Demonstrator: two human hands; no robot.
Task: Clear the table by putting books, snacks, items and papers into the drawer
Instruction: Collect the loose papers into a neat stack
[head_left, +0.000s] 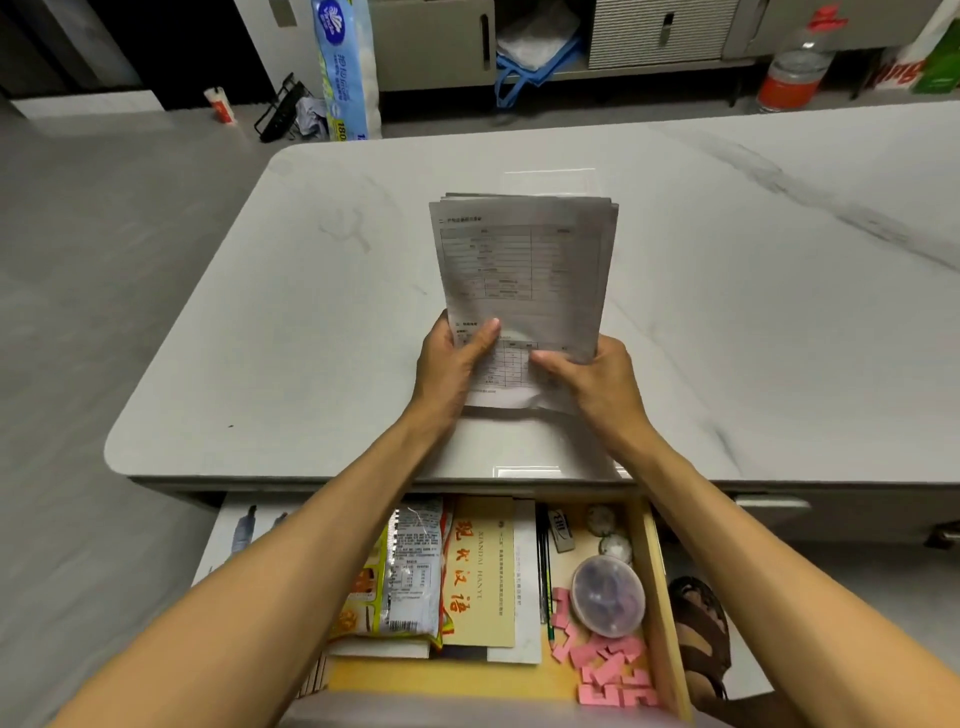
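Papers (524, 260): printed sheaf with tables, held up on end over the tabletop, near its front edge. Drawer (660, 597): open under that edge, holding snack bag (410, 571), tan book (483, 566), lidded tub (608, 595), pink pieces (613, 670).

Bare left forearm (311, 551) and bare right forearm (737, 525) being shown uncovered along their visible length, left hand (451, 366) and right hand (597, 384) being kept bare, dark brown open sandal with wide straps (701, 631) being worn on one foot.
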